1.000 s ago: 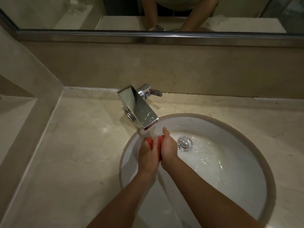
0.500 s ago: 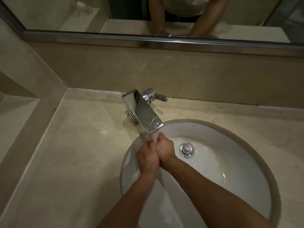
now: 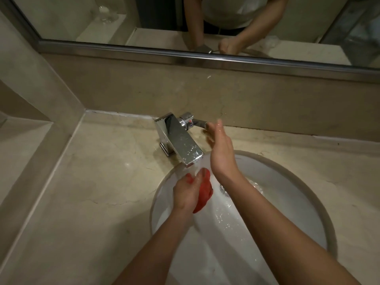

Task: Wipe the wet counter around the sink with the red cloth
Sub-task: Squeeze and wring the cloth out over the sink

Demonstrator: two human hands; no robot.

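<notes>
My left hand [image 3: 188, 191] grips the wet red cloth [image 3: 203, 192] inside the white round sink [image 3: 304, 202], under water running from the chrome tap spout [image 3: 178, 140]. The cloth hangs bunched below my fingers. My right hand [image 3: 221, 149] is raised beside the tap with straight fingers, its fingertips touching the end of the tap's lever handle [image 3: 198, 122]. The beige marble counter [image 3: 98, 182] surrounds the sink.
A marble backsplash [image 3: 246, 103] rises behind the tap, with a metal-framed mirror [image 3: 185, 23] above it showing the person's arms. A marble side wall and lower ledge [image 3: 24, 145] border the counter on the left. The drain [image 3: 224, 189] sits mid-basin.
My right hand has left the cloth and moved up and right to the tap lever. My left hand now holds the cloth alone. The view has tilted so the counter sits lower.
</notes>
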